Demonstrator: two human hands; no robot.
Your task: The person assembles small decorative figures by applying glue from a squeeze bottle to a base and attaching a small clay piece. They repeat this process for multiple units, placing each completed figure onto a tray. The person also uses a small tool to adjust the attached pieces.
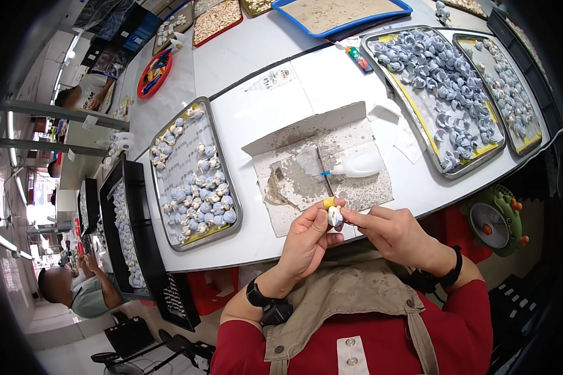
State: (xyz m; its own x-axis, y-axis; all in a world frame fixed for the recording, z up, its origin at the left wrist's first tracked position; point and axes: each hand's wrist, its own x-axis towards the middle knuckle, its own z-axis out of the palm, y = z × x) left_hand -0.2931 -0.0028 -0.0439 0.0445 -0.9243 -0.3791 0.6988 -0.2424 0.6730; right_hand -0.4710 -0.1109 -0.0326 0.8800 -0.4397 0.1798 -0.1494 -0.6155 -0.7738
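Note:
Above the near table edge, my left hand (306, 240) pinches a small blue-grey and white rounded piece (334, 217) between thumb and fingers. A yellow wrap (329, 202) circles one of its fingertips. My right hand (394, 232) is closed, its thumb and index fingertip meeting the same piece from the right. Just beyond the hands, a stained cardboard sheet (363, 128) lies unfolded on the table. On it rests a white squeeze bottle (360, 165) on its side, its blue tip pointing left.
At left stands a metal tray (233, 187) of round blue-grey and cream pieces. Two trays at right hold blue-grey curved shells (441, 75) and small pieces (510, 81). Farther off are a blue-rimmed tray (331, 32) and a red basket (145, 90). A green fan (495, 222) stands right; people sit left.

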